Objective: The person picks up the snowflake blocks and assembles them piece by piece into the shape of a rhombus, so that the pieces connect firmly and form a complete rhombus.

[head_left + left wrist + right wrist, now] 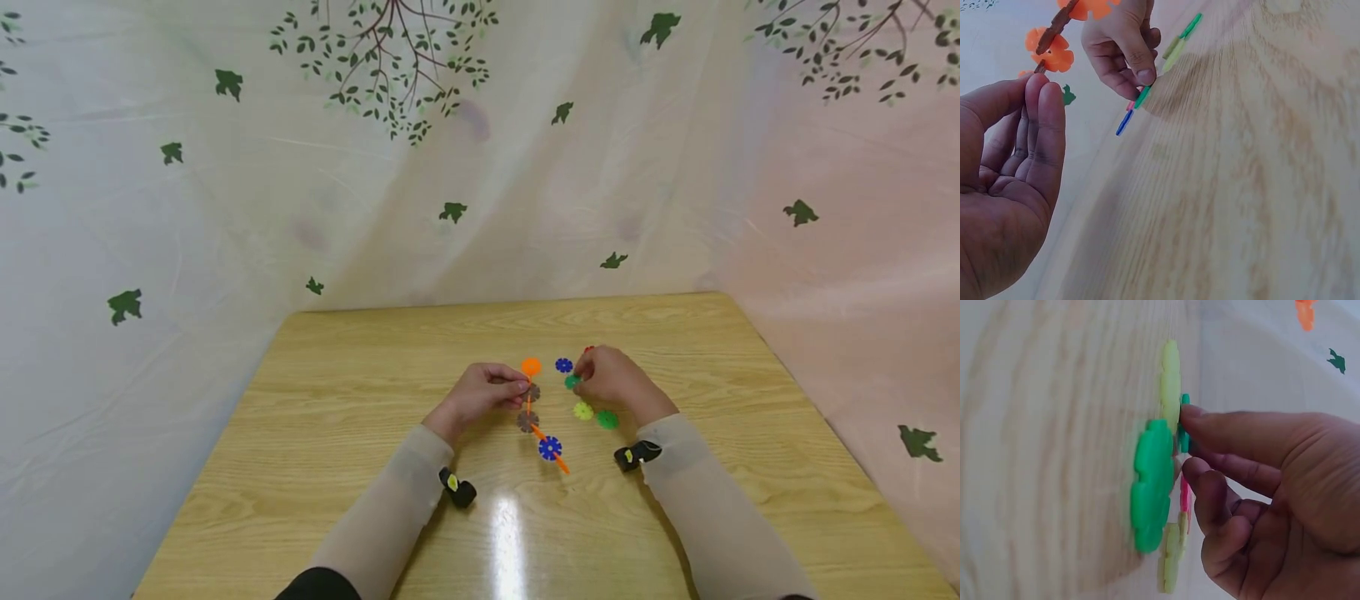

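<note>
In the head view my left hand [483, 392] pinches a chain of slotted plastic discs above the table. The chain joins an orange disc [531, 367], brown discs [528, 422] and a blue disc [551, 448], with more orange ones seen edge-on. The left wrist view shows the thumb and fingertips at a brown disc [1040, 67], mostly hidden by them. To the right, my right hand [618, 382] holds a small green disc [572, 382] between thumb and fingers, low over the tabletop. That green disc [1185, 425] appears edge-on at the thumb tip in the right wrist view.
Around the right hand lie a blue disc [564, 365], a yellow-green disc [582, 411] and a larger green disc [607, 420]. A red disc [589, 349] is partly hidden behind its fingers. The wooden table [337, 400] meets a leaf-printed curtain [375, 225] at the back.
</note>
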